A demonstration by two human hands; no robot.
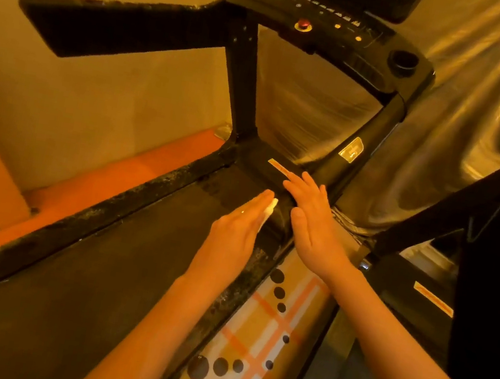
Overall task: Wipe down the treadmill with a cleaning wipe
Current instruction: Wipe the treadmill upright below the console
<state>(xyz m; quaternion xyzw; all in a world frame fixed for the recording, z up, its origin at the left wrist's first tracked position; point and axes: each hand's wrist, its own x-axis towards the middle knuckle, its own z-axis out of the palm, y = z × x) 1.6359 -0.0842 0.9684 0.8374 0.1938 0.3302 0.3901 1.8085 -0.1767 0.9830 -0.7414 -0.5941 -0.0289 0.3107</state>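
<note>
A black treadmill runs from the lower left up to its console at the top. My left hand lies flat, fingers straight, pressing a small white wipe against the front of the belt near the motor cover. Only the wipe's edge shows past my fingers. My right hand rests open and flat on the right side of the motor cover, fingers spread, beside the right upright.
Dusty side rails edge the belt. The left handrail juts out overhead. A patterned mat lies on the floor to the right. Another dark machine stands at the right. An orange strip and wall lie at left, a shiny curtain behind.
</note>
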